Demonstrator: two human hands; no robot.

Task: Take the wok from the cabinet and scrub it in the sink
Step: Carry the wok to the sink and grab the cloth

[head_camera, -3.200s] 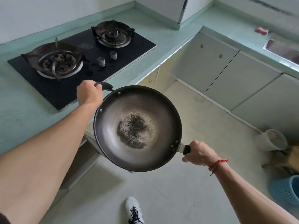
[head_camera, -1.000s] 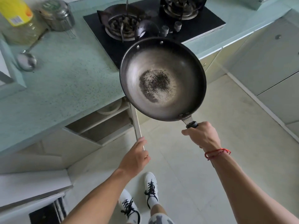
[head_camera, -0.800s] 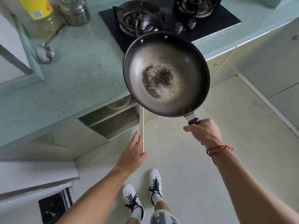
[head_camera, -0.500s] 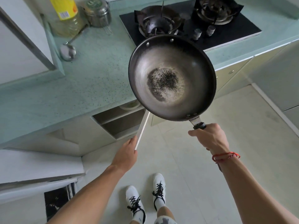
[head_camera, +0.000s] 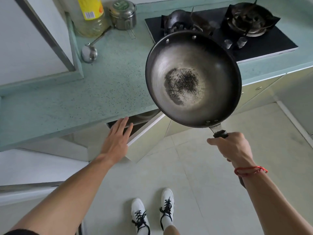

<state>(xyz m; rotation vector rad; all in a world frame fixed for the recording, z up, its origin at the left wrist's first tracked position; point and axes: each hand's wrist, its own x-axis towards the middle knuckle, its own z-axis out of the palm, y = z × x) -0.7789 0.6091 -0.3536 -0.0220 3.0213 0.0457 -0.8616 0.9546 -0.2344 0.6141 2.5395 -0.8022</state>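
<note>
While the fingers (head_camera: 218, 141) of the right hand (head_camera: 234, 147) are wrapped tightly round the black handle (head_camera: 220, 133), the round dark steel wok (head_camera: 193, 78) with a burnt, speckled patch in its bowl is held in the air above the edge of the speckled pale-green counter (head_camera: 76, 92), in front of the black glass gas hob (head_camera: 254, 46). The fingers (head_camera: 123, 124) of the left hand (head_camera: 116, 141) are spread flat and empty against the pale cabinet door (head_camera: 147, 128), which a moment ago stood wide open and edge-on and is now swung nearly shut, only a dark gap being left beneath the counter. The hand, earlier placed at the door's outer edge, has been moved onto its face. From this it is judged that fetching is finished and the cabinet is almost closed; the wok has yet to be carried to the sink, which is not in view here.
</note>
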